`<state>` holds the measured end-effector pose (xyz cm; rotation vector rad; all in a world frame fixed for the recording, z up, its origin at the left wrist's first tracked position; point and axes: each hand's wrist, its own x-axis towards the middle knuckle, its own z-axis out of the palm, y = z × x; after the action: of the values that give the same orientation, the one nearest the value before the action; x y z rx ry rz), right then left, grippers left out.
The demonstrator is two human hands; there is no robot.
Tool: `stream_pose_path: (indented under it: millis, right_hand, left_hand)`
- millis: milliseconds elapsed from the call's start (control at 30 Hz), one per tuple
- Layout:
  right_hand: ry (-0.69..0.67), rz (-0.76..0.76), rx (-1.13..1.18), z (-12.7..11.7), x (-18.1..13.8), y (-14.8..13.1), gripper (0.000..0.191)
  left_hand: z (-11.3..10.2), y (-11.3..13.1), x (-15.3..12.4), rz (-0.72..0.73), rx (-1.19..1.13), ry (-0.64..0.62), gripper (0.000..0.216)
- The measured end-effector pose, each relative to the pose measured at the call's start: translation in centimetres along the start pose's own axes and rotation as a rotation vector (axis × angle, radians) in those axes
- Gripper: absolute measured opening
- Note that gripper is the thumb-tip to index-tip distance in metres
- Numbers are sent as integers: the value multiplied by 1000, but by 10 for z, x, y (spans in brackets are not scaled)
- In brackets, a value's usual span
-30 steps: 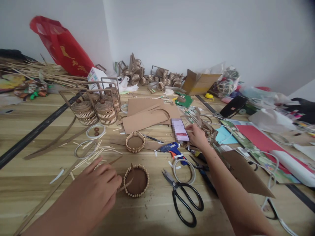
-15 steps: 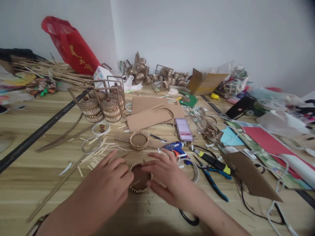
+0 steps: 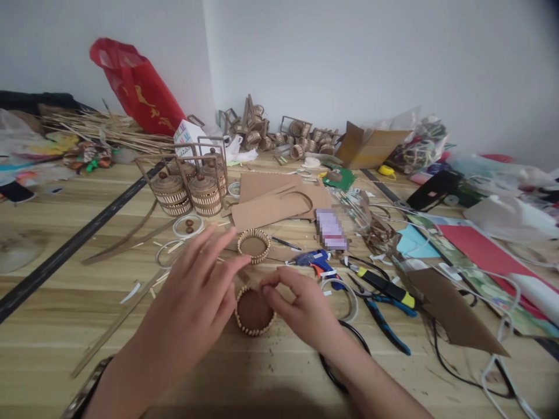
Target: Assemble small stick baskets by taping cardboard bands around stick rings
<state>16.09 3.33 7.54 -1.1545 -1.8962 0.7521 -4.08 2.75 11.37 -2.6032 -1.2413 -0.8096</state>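
Note:
A small round tray [image 3: 255, 314] with a brown base and a rim of short wooden sticks lies between my hands. My left hand [image 3: 192, 291] is open over its left side, fingers spread, the index finger stretched to the near edge of a second, similar tray [image 3: 254, 247]. Whether that fingertip touches it I cannot tell. At the upper right rim of the nearer tray, my right hand [image 3: 301, 302] has its thumb and fingers pinched together. What the pinch holds, if anything, is too small to make out.
Right of my hands lie a blue glue gun [image 3: 312, 259], a tape roll [image 3: 345, 299], blue-handled pliers [image 3: 386, 326] and a yellow-black cutter [image 3: 382, 285]. Cardboard pieces [image 3: 266, 209], a phone [image 3: 331, 228] and lidded miniature baskets [image 3: 205, 195] stand farther back. Loose sticks lie left.
My left hand has moved forward, its index finger now stretched to the farther tray. My right hand's spread fingers have closed into a pinch. The camera view has shifted slightly.

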Motion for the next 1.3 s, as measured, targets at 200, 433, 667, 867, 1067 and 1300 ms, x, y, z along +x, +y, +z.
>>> stream_pose_path:
  millis: [200, 433, 667, 867, 1067, 1300]
  right_hand:
    - [145, 149, 224, -3, 5, 2, 15]
    - [240, 72, 230, 0, 0, 1, 10]
    - [290, -14, 40, -6, 1, -2, 11]
    - [191, 36, 83, -10, -1, 1, 13]
    - [115, 64, 108, -13, -4, -1, 18]
    - [56, 129, 25, -20, 1, -4, 14]
  left_hand:
    - [2, 6, 1, -331, -277, 4, 21]
    - [38, 21, 13, -669, -1014, -146, 26]
    - [46, 28, 21, -782, -1185, -51, 15]
    - [50, 31, 27, -843, -1340, -11, 13]
    - [52, 29, 27, -901, -1473, 45, 16]
    - [50, 26, 27, -984, -1606, 112, 17]
